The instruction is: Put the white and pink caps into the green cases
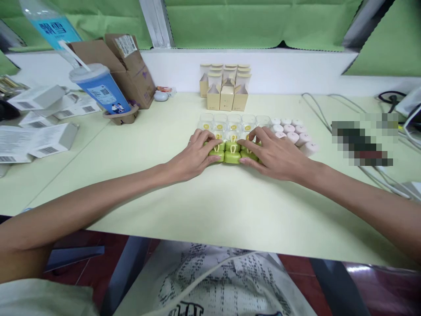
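Note:
Small glossy green cases (pixel 232 157) with pale loop-shaped marks stand in short rows on the table in front of me. My left hand (pixel 197 156) grips the left end of these rows, thumb at the near side and fingers over the top. From the other side my right hand (pixel 276 153) holds the right end in the same manner, its fingers covering part of the green cases there. Directly behind them are rows of clear cases (pixel 233 124) with yellow emblems. Several pale pink and white cylinders (pixel 292 137) stand beside my right hand.
Open small cartons (pixel 226 96) stand by the wall. Left are a blue cup (pixel 108 94) in a cardboard holder, a brown box (pixel 136 79), a bottle (pixel 55 33) and white boxes (pixel 49 140). Cables (pixel 319 112) and a blurred dark object (pixel 358 142) lie right.

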`<state>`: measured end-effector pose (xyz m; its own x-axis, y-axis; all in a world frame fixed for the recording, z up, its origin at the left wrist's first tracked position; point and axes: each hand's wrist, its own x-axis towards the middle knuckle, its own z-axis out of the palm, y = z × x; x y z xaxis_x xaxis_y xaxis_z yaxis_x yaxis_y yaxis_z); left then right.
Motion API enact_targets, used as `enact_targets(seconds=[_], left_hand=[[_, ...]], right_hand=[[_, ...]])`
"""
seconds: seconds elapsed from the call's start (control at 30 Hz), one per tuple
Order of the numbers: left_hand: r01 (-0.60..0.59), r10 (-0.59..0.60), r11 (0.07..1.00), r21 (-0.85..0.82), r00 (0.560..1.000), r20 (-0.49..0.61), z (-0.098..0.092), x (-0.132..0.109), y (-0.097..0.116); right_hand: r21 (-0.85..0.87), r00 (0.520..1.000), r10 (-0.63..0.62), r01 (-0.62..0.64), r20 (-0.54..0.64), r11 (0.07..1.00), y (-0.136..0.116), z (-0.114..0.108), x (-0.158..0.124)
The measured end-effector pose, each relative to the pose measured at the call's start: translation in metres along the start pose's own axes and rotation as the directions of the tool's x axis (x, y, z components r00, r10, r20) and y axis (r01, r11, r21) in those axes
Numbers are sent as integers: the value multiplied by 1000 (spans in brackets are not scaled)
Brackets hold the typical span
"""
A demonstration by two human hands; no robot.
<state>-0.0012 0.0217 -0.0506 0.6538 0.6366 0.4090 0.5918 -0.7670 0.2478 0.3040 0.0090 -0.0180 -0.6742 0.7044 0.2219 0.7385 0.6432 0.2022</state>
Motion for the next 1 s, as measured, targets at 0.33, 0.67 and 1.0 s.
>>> enact_targets(seconds=[0.33, 0.67, 1.0], left_hand=[[2, -2, 999, 44, 1000, 4, 1, -12, 17], [0, 0, 998, 56, 1000, 0, 2, -12, 16], [59, -59, 998, 15, 998, 34, -1, -14, 21]], right_hand=[[-21, 998, -46, 45, -50, 999, -8, -2, -12], [-76, 991, -72, 64, -112, 995, -6, 4, -12], [-60, 996, -40, 36, -77, 998, -13, 0, -16]])
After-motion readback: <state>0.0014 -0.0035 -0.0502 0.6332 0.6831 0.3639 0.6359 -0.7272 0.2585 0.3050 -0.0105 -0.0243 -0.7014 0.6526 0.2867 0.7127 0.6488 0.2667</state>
